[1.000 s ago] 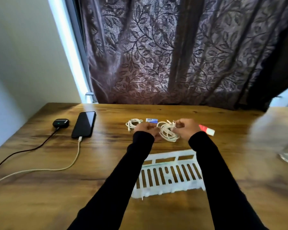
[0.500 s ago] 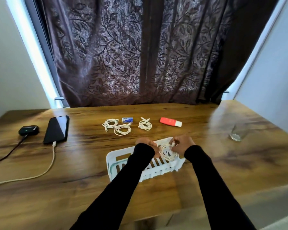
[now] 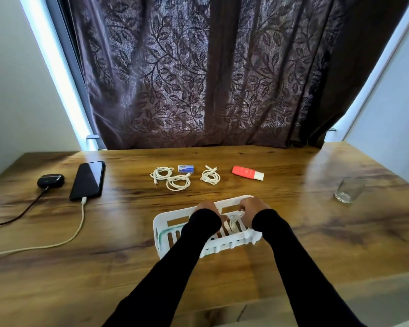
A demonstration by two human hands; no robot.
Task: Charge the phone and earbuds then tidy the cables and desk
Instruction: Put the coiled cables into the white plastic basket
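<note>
Head view, both hands inside white slotted basket [image 3: 162, 228] at desk [image 3: 128, 256] centre. Hidden/unclear: black sleeves cover wrists and much of basket floor; left hand [image 3: 207, 208] seen from the back only, fingers curled down behind the sleeve, contact w/ the cable can't be confirmed. Both charging leads run off the frame's left edge, so their far ends are not visible. Print on small blue box [image 3: 186, 168] too small to read.

Coiled white cable [image 3: 234, 223] sits in the basket's right half, between the two hands, directly under and against right hand [image 3: 252, 208]; that hand's fingers bend around the coil's upper loops, holding it. Coil lies low, at or near basket floor; exact touch w/ floor not discernible.

Other items: phone [image 3: 88, 180] face up at left, white lead [image 3: 79, 228] plugged into its near end; earbud case [image 3: 50, 181] just left of it, green light on, black lead [image 3: 21, 214] attached. Behind basket, three white cable coils: two overlapping [image 3: 169, 178], one apart [image 3: 210, 177] to the right. Red tube w/ white cap [image 3: 247, 173] further right; drinking glass [image 3: 349, 190] near right edge.
</note>
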